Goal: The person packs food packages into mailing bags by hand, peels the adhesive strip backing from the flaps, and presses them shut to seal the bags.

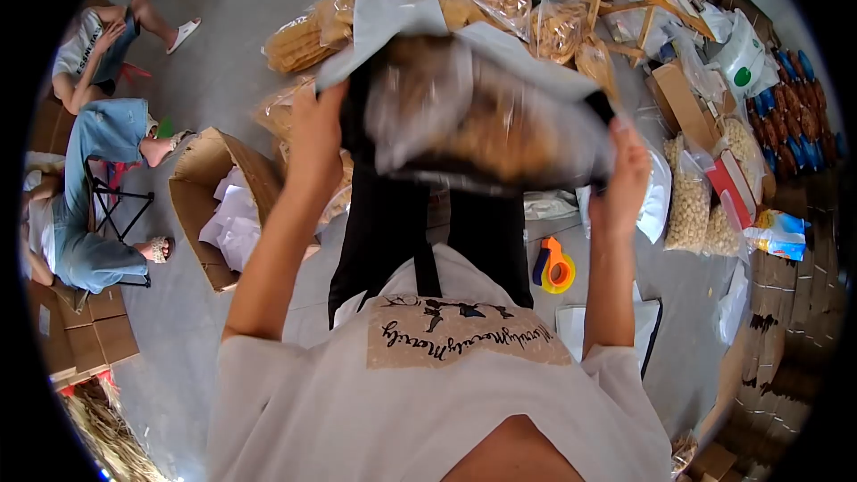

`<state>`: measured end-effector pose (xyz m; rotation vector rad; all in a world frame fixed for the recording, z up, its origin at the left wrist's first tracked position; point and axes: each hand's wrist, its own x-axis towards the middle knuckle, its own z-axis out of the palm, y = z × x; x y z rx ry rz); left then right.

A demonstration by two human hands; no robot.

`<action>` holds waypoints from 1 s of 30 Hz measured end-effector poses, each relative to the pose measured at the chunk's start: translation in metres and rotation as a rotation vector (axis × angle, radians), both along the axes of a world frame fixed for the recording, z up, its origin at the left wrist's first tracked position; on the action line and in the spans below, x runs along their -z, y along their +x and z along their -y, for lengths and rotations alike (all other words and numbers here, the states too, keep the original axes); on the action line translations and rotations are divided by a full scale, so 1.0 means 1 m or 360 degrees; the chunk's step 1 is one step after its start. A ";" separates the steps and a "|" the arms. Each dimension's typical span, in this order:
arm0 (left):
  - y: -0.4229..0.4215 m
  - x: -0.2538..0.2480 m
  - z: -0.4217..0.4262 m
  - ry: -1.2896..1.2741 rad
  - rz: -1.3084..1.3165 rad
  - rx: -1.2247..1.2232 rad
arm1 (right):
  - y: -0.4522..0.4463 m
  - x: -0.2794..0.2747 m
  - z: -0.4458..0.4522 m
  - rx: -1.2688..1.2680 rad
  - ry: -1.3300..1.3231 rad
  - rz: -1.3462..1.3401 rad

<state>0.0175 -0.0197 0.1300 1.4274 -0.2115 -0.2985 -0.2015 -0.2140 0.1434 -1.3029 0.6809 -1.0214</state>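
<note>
A mailer bag [393,18], pale grey outside and black inside, is held up in front of me with its mouth wide. My left hand [318,125] is closed on its left edge. On the opposite edge, my right hand [628,159] grips the bag too, fingers wrapped round the rim. Inside lie clear plastic packets [500,116] of brownish-yellow food, smeared by motion, so their exact kind cannot be made out. An orange and yellow tape dispenser [555,266] rests on the floor below my right forearm.
A cardboard box [210,259] of white paper stands at left, near two seated people. Clear bags of dried food [308,40] lie ahead. To the right are bags of pale round pieces [687,205], a wooden stand [647,0] and stacked flat cardboard [777,321].
</note>
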 end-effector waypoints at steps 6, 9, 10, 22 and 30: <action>-0.003 -0.001 -0.028 0.0297 0.0338 0.0258 | -0.029 -0.005 -0.019 -0.0148 -0.0256 -0.0027; -0.011 0.001 -0.034 0.0022 0.0305 0.0281 | -0.046 0.008 -0.010 -0.0036 -0.0041 -0.0119; -0.018 -0.003 -0.039 0.0116 0.0432 0.0312 | -0.048 0.009 -0.008 0.0025 -0.0029 -0.0164; -0.056 -0.015 -0.071 0.0263 0.0810 0.0137 | -0.095 -0.039 -0.035 0.0394 -0.1190 -0.1259; -0.076 -0.018 -0.072 0.0253 0.0764 0.0366 | 0.003 -0.008 -0.082 -0.0651 -0.1980 -0.1097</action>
